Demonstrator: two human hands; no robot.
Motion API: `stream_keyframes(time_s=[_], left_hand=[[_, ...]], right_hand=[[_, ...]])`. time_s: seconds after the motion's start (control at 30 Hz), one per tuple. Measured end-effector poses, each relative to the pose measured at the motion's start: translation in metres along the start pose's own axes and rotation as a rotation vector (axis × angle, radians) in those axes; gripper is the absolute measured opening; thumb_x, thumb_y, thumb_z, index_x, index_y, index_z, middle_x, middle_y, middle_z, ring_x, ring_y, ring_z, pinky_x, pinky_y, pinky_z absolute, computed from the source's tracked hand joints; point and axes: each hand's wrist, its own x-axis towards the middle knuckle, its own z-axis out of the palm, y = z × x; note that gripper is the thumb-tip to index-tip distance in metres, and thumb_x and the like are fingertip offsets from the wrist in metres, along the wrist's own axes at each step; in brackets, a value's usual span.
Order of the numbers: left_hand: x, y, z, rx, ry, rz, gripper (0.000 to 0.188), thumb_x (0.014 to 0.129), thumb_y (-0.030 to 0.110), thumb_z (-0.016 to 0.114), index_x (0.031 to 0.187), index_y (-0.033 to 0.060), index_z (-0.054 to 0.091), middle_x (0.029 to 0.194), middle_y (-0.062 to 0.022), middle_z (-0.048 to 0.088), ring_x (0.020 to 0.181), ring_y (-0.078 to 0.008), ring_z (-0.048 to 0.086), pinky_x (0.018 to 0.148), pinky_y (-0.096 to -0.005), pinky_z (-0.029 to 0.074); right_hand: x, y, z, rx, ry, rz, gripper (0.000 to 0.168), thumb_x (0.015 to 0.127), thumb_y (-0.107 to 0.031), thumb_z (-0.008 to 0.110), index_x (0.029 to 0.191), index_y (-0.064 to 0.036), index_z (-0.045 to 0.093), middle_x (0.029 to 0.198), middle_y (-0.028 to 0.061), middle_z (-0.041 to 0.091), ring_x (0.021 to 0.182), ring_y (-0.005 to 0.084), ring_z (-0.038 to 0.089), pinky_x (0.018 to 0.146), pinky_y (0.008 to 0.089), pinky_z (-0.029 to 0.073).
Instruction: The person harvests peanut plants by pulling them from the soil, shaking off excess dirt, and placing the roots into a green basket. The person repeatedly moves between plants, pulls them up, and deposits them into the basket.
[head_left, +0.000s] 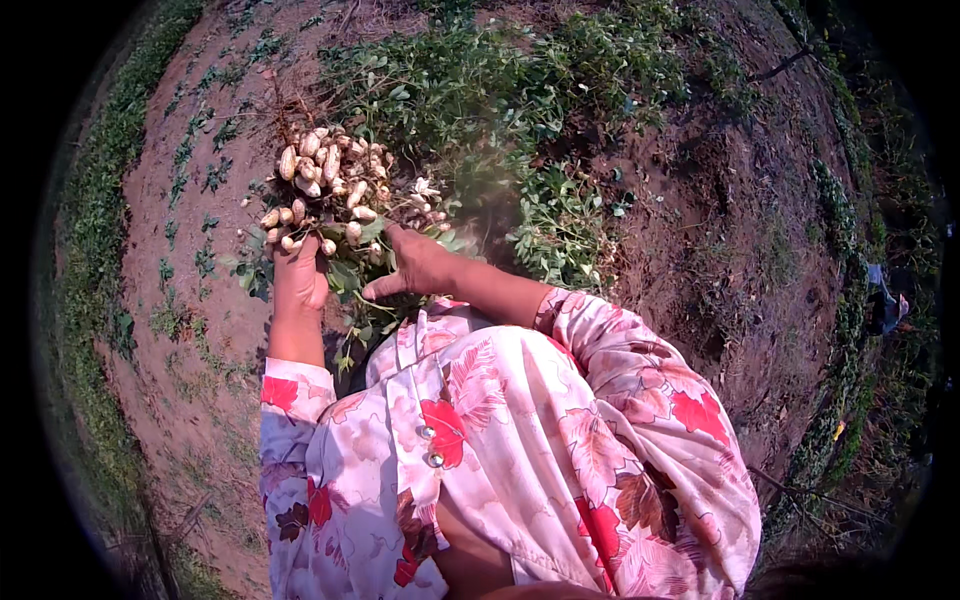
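Observation:
A bunch of peanut plants with many pale pods (330, 169) is raised in front of me, roots away from my body and green leaves toward it. My left hand (301, 277) is at the near left side of the bunch, its fingertips hidden under the pods. On the right side, my right hand (412, 262) is closed around part of the leafy stems, thumb pointing left; its other fingers are mostly hidden behind leaves. Soil clings to the roots among the pods.
Pulled or lying peanut plants (562, 217) and a wide heap of green foliage (487, 82) cover the ground ahead. Small seedlings (217, 174) dot the soil at left. Dense greenery borders both sides, and thin dry branches (810, 499) lie at lower right.

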Motion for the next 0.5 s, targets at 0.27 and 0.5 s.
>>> stream_keyframes(time_s=[0.27, 0.5], left_hand=[[0.015, -0.086, 0.110, 0.361, -0.264, -0.425, 0.035, 0.080, 0.006, 0.063, 0.112, 0.0008, 0.049, 0.105, -0.0040, 0.056, 0.094, -0.0129, 0.054, 0.086, -0.0281, 0.043], [0.009, -0.113, 0.070, 0.707, -0.170, -0.699, 0.040, 0.085, 0.015, 0.058, 0.120, 0.0001, 0.045, 0.110, -0.0079, 0.054, 0.090, -0.0160, 0.059, 0.076, -0.0231, 0.048]], right_hand=[[-0.046, 0.122, 0.020, 0.402, 0.453, 0.246, 0.038, 0.073, -0.029, 0.070, 0.103, -0.007, 0.060, 0.097, 0.0114, 0.064, 0.089, 0.0297, 0.061, 0.080, 0.0368, 0.047], [-0.118, 0.205, -0.009, 1.327, 0.872, 0.667, 0.029, 0.078, -0.007, 0.065, 0.101, 0.000, 0.050, 0.086, 0.0110, 0.062, 0.071, 0.0187, 0.061, 0.064, 0.0320, 0.050]])
